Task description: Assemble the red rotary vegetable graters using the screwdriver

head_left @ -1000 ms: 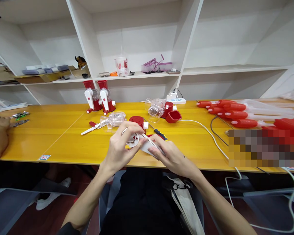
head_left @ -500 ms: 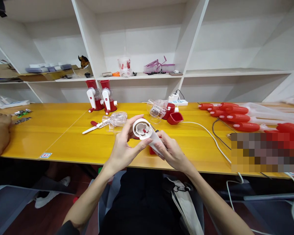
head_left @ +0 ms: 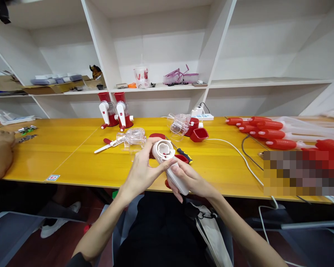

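Note:
Both my hands hold one white plastic crank handle (head_left: 179,180) above the table's front part. My left hand (head_left: 141,170) is closed around its round, hollow end, whose open ring faces up. With my right hand (head_left: 193,178) I grip the straight arm of the handle, thumb on top. Just behind it lie a screwdriver (head_left: 184,155) with a black and yellow grip and a red plastic part (head_left: 157,136), partly covered by my fingers. A clear plastic drum housing (head_left: 136,136) rests to the left, beside a white handle piece with a red knob (head_left: 107,141).
Two assembled red and white rotary graters (head_left: 121,111) stand at the back left. Behind my hands are a clear housing (head_left: 179,123), a red hopper (head_left: 199,135) and a power strip (head_left: 206,116). Several red-handled items (head_left: 277,133) lie right. Another person's hand (head_left: 1,142) is at left.
The crank handle has turned in my hands, its arm now pointing more toward me and its ring tipped upward. The screwdriver and red parts behind it show more.

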A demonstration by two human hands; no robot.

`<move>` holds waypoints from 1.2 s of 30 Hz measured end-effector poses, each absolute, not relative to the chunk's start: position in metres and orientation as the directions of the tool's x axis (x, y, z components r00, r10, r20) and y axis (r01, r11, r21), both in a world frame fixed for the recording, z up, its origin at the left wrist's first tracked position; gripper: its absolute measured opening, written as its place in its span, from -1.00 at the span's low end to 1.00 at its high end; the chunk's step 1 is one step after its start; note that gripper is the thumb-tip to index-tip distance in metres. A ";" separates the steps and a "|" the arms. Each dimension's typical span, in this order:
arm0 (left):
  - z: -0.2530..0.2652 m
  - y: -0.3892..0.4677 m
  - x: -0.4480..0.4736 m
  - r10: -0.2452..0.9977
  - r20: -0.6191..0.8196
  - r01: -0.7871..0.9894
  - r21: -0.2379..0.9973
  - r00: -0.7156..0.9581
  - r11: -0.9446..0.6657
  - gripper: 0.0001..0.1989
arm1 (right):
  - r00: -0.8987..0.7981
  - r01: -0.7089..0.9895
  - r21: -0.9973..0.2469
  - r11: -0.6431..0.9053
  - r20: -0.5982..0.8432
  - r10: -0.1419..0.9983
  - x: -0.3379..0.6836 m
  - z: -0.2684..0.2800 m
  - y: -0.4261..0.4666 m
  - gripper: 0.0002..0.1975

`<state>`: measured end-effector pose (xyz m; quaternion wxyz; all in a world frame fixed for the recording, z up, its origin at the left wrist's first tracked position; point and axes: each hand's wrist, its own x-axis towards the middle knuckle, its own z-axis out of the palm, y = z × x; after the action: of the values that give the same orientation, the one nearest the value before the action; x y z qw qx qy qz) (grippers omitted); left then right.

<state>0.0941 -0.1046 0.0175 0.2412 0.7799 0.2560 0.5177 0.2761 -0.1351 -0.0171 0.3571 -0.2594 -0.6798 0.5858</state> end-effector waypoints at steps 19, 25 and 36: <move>0.016 -0.108 0.087 0.585 0.654 0.025 0.657 0.480 -0.754 -0.48 | -0.436 0.004 -0.955 0.298 0.267 0.860 0.281 -0.007 -0.139 -0.58; 0.010 -0.107 0.094 0.598 0.656 0.150 0.606 0.460 -0.781 -0.48 | 0.015 0.266 -0.781 0.565 0.589 0.808 0.280 0.011 -0.161 -0.49; 0.008 -0.111 0.097 0.566 0.652 0.146 0.582 0.505 -0.800 -0.44 | 0.038 0.261 -0.806 0.532 0.559 0.828 0.276 0.014 -0.169 -0.61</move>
<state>0.0968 -0.1106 0.0077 0.2335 0.8354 0.2131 0.4497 0.2756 -0.1692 0.0141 0.5860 -0.4189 -0.6501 0.2420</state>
